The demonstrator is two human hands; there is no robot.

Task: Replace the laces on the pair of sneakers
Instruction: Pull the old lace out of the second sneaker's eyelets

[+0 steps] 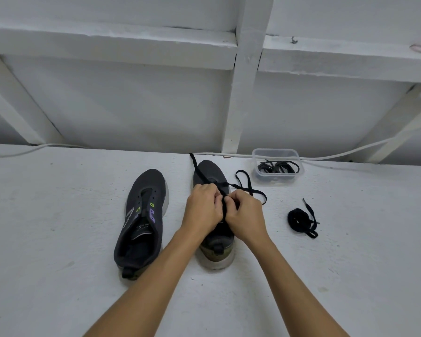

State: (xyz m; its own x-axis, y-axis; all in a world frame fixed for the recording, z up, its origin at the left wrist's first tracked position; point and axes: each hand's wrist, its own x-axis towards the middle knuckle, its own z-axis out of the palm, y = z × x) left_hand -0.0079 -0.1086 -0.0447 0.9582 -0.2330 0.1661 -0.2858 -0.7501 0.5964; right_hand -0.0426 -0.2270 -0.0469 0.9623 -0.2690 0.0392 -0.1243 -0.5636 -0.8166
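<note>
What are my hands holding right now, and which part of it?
Both the left hand and right hand pinch the black lace over the right sneaker, at a stretch near the eyelets; its loose ends trail free.

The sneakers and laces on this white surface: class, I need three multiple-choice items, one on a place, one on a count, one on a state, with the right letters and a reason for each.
1. Where does the clear plastic container sit?
A. at the far edge, right of the shoes
B. between the two shoes
C. inside the left sneaker

2. How many sneakers are on the surface?
A. one
B. two
C. three

3. What state is the left sneaker in?
A. fully laced and tied
B. turned upside down
C. no lace, eyelets bare

Key: 1 A, it stands near the wall beyond the bundled lace. 2 B, the left sneaker lies beside the right sneaker. 3 C, its eyelets are open, while the left hand and right hand pinch a black lace over the other shoe.
</note>
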